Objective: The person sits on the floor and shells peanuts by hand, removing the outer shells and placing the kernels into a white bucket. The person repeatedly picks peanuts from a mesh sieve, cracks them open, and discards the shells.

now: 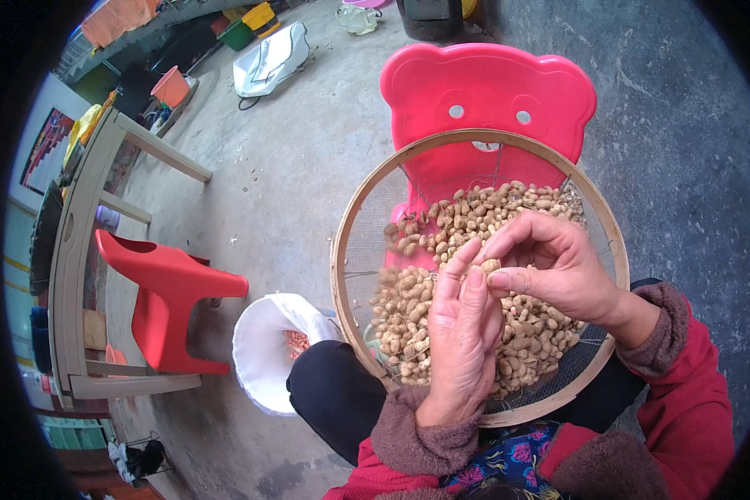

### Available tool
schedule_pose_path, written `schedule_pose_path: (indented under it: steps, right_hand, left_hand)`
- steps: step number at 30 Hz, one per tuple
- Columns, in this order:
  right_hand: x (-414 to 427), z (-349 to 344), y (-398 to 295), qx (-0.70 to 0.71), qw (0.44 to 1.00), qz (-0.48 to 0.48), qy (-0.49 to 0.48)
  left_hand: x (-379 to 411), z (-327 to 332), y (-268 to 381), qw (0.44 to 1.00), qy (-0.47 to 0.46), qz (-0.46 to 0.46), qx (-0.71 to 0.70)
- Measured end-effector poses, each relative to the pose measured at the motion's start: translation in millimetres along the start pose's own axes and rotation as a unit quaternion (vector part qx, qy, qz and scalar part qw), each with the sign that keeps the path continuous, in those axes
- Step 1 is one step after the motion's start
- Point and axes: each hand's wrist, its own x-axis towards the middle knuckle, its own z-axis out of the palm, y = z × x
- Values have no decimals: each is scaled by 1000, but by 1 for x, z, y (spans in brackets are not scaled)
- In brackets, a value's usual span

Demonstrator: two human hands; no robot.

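Note:
A round sieve [345, 209] with a wooden rim and mesh bottom rests over my lap and a pink plastic chair [487, 78] with a bear-shaped back. Unshelled peanuts [406, 294] lie heaped in it. Above the heap, my left hand [465, 325] and my right hand [547, 269] meet at the fingertips, gripping one peanut in its shell [490, 267] between them. To the left of my knee stands a white-lined container [259, 350] with shelled reddish peanut kernels [297, 342] inside.
A red plastic chair [169, 275] stands at the left beside a beige table [81, 250]. A white bag [272, 59] lies on the concrete floor further off, with an orange bucket [170, 87] to its left. A dark bin [430, 19] stands behind the pink chair.

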Motion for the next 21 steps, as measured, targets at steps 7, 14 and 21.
schedule_pose_path:
  steps: [7,14,21]
  right_hand:
    - [-2,-1,-3,25,1000,9,-17]
    - [-2,-1,0,85,996,32,-21]
    - [0,1,-3,57,997,60,-10]
  left_hand:
    - [0,-4,-3,999,-40,-2,-4]
    - [-1,-1,-3,999,-45,6,-4]
    - [-2,8,0,1000,10,17,-9]
